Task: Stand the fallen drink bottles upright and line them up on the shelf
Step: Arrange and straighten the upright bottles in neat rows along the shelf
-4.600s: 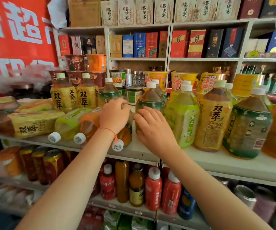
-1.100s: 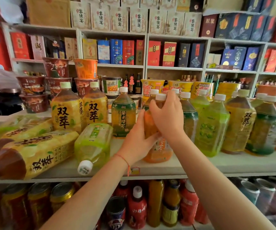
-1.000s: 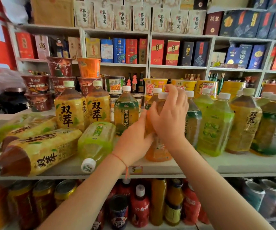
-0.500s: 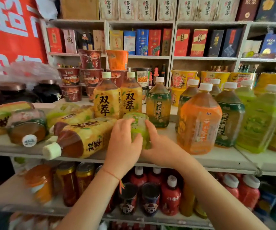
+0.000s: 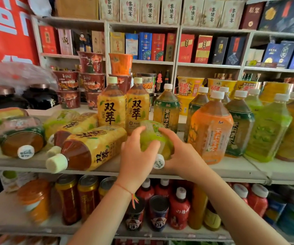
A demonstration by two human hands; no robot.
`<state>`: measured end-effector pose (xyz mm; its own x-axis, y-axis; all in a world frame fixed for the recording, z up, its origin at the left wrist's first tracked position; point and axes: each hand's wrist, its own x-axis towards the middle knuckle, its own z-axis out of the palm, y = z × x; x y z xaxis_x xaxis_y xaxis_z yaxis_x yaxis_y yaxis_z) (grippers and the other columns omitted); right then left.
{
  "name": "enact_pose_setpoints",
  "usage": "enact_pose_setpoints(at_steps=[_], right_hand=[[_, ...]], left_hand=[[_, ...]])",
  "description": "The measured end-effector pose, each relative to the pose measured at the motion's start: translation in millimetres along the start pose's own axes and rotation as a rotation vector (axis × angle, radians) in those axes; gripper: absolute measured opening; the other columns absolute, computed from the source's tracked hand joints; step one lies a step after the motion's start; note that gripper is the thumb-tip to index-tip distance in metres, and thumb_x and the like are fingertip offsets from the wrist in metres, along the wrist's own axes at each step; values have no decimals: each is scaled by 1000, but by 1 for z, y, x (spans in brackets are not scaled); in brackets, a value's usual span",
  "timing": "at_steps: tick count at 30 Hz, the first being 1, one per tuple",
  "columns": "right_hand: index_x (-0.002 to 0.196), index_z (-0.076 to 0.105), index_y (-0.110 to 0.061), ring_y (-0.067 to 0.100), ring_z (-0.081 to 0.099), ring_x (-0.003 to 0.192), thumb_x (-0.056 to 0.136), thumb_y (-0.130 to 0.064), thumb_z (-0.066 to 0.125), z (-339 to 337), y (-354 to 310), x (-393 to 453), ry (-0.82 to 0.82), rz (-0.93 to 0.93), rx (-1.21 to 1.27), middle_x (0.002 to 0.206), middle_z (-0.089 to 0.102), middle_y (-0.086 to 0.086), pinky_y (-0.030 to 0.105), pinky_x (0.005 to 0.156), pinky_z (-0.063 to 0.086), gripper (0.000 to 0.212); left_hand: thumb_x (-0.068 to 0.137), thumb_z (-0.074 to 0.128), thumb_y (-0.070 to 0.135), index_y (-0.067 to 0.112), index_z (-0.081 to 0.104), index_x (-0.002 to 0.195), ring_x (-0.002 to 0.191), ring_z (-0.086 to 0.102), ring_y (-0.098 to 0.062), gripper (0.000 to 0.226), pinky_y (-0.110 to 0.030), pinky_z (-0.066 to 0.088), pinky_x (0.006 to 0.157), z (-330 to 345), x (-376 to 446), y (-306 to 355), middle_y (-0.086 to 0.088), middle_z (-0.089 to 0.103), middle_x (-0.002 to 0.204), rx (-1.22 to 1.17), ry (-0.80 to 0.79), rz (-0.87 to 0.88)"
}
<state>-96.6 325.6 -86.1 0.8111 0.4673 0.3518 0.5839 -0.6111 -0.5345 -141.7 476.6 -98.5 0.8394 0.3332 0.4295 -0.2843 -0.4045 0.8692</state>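
Observation:
A light green drink bottle (image 5: 153,137) lies on its side on the shelf (image 5: 231,169), its white cap towards me. My left hand (image 5: 137,156) grips its left flank and my right hand (image 5: 179,152) its right flank. Just right of it an orange bottle (image 5: 211,128) stands upright in a row with dark green and light green bottles. To the left a yellow-labelled bottle (image 5: 89,149) lies flat, cap at the shelf edge, with a green-banded brown bottle (image 5: 22,137) and others lying behind it.
Two yellow bottles (image 5: 112,110) and a dark green one (image 5: 166,110) stand behind the held bottle. Noodle cups (image 5: 91,75) are stacked further back. Boxes fill the upper shelves. Cans and red bottles (image 5: 178,207) crowd the lower shelf.
Both hands let go of the orange bottle, which now stands upright, and moved left onto the lying light green bottle. The view swung left.

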Motion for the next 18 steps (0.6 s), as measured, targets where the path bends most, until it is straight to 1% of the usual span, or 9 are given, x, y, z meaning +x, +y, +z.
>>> enact_pose_setpoints(at_steps=[3, 5, 6, 8, 10, 12, 14, 16, 18], right_hand=[[142, 38, -46, 2, 64, 61, 76, -54, 77, -13, 2, 0, 168, -57, 57, 82, 69, -15, 20, 57, 54, 77], [137, 43, -46, 3, 62, 61, 81, -60, 69, -21, 0, 4, 301, -79, 34, 79, 69, -14, 23, 55, 53, 63], [137, 44, -46, 5, 61, 60, 84, -62, 64, -25, -2, 6, 348, -82, 14, 74, 68, -11, 23, 54, 51, 58], [137, 45, -45, 6, 59, 58, 88, -64, 57, -29, -6, 10, 400, -72, -16, 63, 63, -7, 20, 48, 44, 54], [137, 48, -44, 8, 57, 52, 89, -67, 53, -31, -9, 14, 437, -44, -55, 58, 59, -6, 21, 45, 42, 54], [136, 50, -41, 8, 57, 50, 88, -72, 47, -33, -15, 18, 485, -11, -130, 57, 57, -6, 27, 45, 44, 57], [134, 50, -35, 18, 62, 56, 88, -76, 38, -34, -22, 24, 543, 20, -277, 63, 61, -6, 30, 47, 48, 63], [134, 49, -26, 24, 64, 60, 89, -76, 24, -33, -29, 31, 582, 46, -470, 70, 64, 0, 31, 47, 49, 71], [139, 44, -22, 23, 61, 57, 95, -69, 21, -31, -34, 40, 573, 74, -616, 71, 62, 0, 29, 42, 42, 68]], left_hand=[[83, 46, 51, 35, 49, 140, 125, 51, -18, 59, -48, 45, 105, 3, 6, 6, 17, 62, 124, -36, 14, 52], [89, 38, 45, 38, 51, 138, 113, 50, 3, 52, -32, 42, 102, 4, 7, 10, 39, 60, 105, -8, 55, 131], [90, 37, 41, 41, 51, 139, 105, 50, 8, 51, -24, 41, 95, 5, 7, 12, 43, 58, 95, 22, 72, 168], [88, 39, 36, 42, 49, 142, 99, 53, -2, 55, -25, 42, 85, 7, 6, 17, 34, 58, 92, 68, 79, 217], [84, 46, 37, 42, 47, 145, 96, 53, -15, 61, -27, 43, 79, 8, 9, 20, 30, 53, 97, 138, 102, 270], [84, 59, 38, 38, 46, 147, 94, 50, -15, 64, -28, 44, 76, 10, 16, 20, 32, 50, 96, 211, 129, 319], [84, 70, 40, 37, 43, 149, 93, 49, -16, 70, -33, 48, 78, 13, 25, 19, 34, 45, 92, 265, 139, 350], [80, 71, 52, 39, 35, 153, 95, 48, -17, 83, -35, 50, 75, 17, 37, 17, 29, 43, 88, 322, 118, 333], [75, 69, 61, 39, 24, 156, 99, 45, -17, 95, -35, 48, 73, 22, 51, 16, 19, 50, 89, 398, 74, 297]])
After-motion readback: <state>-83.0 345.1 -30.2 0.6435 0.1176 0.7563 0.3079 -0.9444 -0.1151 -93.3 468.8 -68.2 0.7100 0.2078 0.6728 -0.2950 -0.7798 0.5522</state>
